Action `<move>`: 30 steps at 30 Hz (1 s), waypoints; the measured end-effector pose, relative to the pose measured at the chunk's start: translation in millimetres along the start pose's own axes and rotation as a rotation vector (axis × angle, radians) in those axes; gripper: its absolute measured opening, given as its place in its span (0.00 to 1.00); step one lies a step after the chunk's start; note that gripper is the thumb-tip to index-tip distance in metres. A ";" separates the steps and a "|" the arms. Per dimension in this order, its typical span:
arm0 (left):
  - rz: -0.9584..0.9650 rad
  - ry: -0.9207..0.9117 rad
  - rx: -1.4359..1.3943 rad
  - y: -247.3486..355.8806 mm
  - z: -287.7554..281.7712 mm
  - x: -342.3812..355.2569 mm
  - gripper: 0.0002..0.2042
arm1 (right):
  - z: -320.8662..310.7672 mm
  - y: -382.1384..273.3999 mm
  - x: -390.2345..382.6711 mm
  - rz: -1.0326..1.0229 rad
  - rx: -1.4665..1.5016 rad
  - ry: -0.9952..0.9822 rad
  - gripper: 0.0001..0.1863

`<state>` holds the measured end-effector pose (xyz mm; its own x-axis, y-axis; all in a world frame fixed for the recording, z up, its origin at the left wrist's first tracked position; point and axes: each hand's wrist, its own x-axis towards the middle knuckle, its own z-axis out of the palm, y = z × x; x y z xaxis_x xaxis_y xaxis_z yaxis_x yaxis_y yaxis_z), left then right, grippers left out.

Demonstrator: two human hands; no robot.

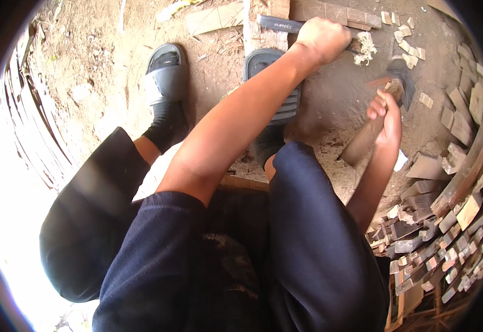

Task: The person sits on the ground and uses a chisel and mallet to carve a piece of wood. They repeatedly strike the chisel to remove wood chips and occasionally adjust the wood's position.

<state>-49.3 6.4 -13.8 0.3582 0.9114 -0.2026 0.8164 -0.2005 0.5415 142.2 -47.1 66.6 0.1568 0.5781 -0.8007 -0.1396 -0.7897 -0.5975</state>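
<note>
My left hand (pixel 324 40) is closed round a chisel whose handle end is frayed into pale fibres (pixel 365 48). The chisel's dark, flat blade (pixel 277 23) points left and crosses a light wooden plank (pixel 255 41). My right hand (pixel 386 119) is wrapped on a wooden-handled tool (pixel 363 138) with a dark head (pixel 402 83). Motion blurs it a little, and I cannot tell whether it is a hatchet or a hammer. The head hangs just below and right of the frayed chisel end, apart from it.
My right sandalled foot (pixel 274 94) rests at the plank's near end; the left sandal (pixel 166 74) stands on bare earth. Small wood offcuts (pixel 404 36) lie at the upper right. A big pile of cut wood pieces (pixel 440 243) fills the right side. More boards (pixel 335 14) lie beyond the plank.
</note>
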 end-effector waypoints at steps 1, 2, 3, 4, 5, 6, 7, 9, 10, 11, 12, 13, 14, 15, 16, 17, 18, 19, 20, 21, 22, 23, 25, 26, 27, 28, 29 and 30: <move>0.028 0.051 0.000 -4.5 13.5 4.2 0.07 | 6.2 10.4 4.2 -0.009 0.038 0.007 0.08; 0.025 0.039 0.000 -6.8 15.5 2.2 0.07 | 16.4 16.0 1.9 -0.030 0.077 0.026 0.09; 0.022 0.026 0.001 -10.8 17.8 -1.1 0.07 | 18.8 14.1 -13.2 0.032 -0.225 -0.101 0.09; 0.012 0.014 0.003 -14.9 18.5 -5.3 0.07 | 17.9 7.6 -15.3 0.078 -0.216 -0.120 0.09; 0.051 0.008 0.044 -18.8 17.9 -5.9 0.07 | 13.6 1.0 -15.7 0.125 -0.207 -0.140 0.09; 0.028 0.012 0.025 -18.0 19.4 -9.4 0.08 | 11.7 -1.0 -16.3 0.172 -0.198 -0.161 0.08; 0.011 0.033 0.012 -16.7 17.4 -6.3 0.08 | 15.3 0.5 -14.6 0.116 -0.162 -0.102 0.08; 0.002 0.093 -0.009 -7.1 14.2 9.5 0.08 | 9.1 13.0 9.6 -0.040 0.127 0.002 0.08; -0.001 0.093 -0.017 -7.6 13.4 8.3 0.08 | 14.6 19.3 13.3 -0.099 0.271 0.050 0.08; -0.004 0.092 -0.025 -8.6 12.0 8.0 0.08 | 14.9 27.2 7.5 0.005 0.186 0.020 0.08; -0.005 0.092 -0.034 -9.0 11.4 6.5 0.08 | 11.9 28.6 -1.4 0.043 0.032 -0.040 0.08; -0.011 0.075 -0.018 -13.1 14.4 2.4 0.08 | 16.0 23.9 -13.8 0.083 -0.124 -0.105 0.09; -0.017 0.061 -0.001 -16.8 14.8 -0.6 0.08 | 20.6 15.7 -22.6 0.120 -0.282 -0.172 0.09; -0.023 0.048 0.015 -19.4 15.6 -4.0 0.08 | 18.8 7.0 -23.7 0.142 -0.245 -0.169 0.10; -0.013 0.062 -0.001 -15.7 13.2 0.9 0.08 | 11.1 5.1 -19.6 0.082 -0.154 -0.101 0.10; -0.013 0.069 -0.009 -12.7 13.1 3.1 0.08 | 3.9 12.6 -8.9 0.031 -0.058 -0.046 0.09; -0.013 0.075 -0.017 -11.0 12.1 6.8 0.08 | -0.9 18.0 4.0 -0.020 0.038 0.007 0.09; -0.014 0.081 0.006 -9.6 15.1 8.0 0.07 | -0.4 23.0 19.4 -0.102 0.186 0.054 0.10; -0.017 0.058 0.001 -9.3 13.7 6.3 0.07 | 9.0 23.8 10.8 -0.045 0.082 -0.011 0.10; -0.019 0.035 -0.004 -10.1 12.8 2.9 0.07 | 18.5 26.7 -1.4 0.011 -0.022 -0.076 0.10; -0.025 0.013 -0.008 -14.1 11.6 -2.7 0.07 | 28.7 25.5 -15.2 0.068 -0.125 -0.145 0.10; -0.024 0.097 -0.006 -22.8 18.5 -7.4 0.07 | 31.3 20.9 -24.9 0.095 -0.190 -0.151 0.11; -0.029 0.079 -0.003 -19.8 19.3 -5.6 0.07 | 15.6 8.7 -17.8 0.069 -0.242 -0.117 0.10; -0.027 0.076 -0.001 -17.7 16.6 -1.7 0.07 | 14.7 4.6 -17.3 0.049 -0.199 -0.064 0.11; -0.021 0.081 0.001 -17.4 13.2 2.5 0.07 | 15.1 5.7 -7.0 -0.009 -0.054 -0.037 0.11; -0.024 0.072 0.000 -14.6 14.9 2.6 0.07 | 12.5 14.6 8.5 -0.050 0.090 -0.011 0.11; -0.031 0.064 0.002 -14.6 16.6 1.6 0.07 | 18.3 18.7 14.3 -0.090 0.233 0.011 0.11; -0.037 0.055 0.003 -14.7 18.5 0.5 0.07 | 20.5 28.6 9.4 -0.011 0.122 -0.027 0.10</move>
<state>-52.7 3.1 -36.9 0.3023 0.9366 -0.1770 0.8301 -0.1674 0.5319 119.7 -60.1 41.1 0.1332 0.5935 -0.7937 -0.2561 -0.7531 -0.6060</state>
